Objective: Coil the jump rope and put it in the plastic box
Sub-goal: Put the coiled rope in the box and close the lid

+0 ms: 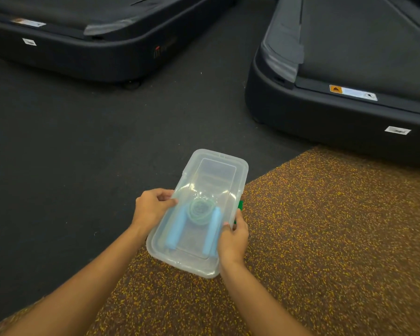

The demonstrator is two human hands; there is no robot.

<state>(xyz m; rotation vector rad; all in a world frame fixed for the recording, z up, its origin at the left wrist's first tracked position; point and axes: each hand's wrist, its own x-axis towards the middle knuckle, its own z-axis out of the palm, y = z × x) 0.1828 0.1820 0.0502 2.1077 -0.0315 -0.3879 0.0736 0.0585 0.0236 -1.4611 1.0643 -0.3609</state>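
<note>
Hands grip lidded plastic box (204, 166): left hand (150, 209), right hand (233, 238) clamped on opposite sides.

It was a gym: two black treadmills (349, 76) stood on dark rubber flooring (107, 141), beside a brown mat speckled with yellow (325, 226).

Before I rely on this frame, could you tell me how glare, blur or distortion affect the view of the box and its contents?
Head view: glare streaks the clear lid of the plastic box, so the coiled green rope and blue handles look hazy; wide-angle bending curves the treadmills near the edges; the left hand and right hand are reasonably sharp; lighting is dim and even.
</note>
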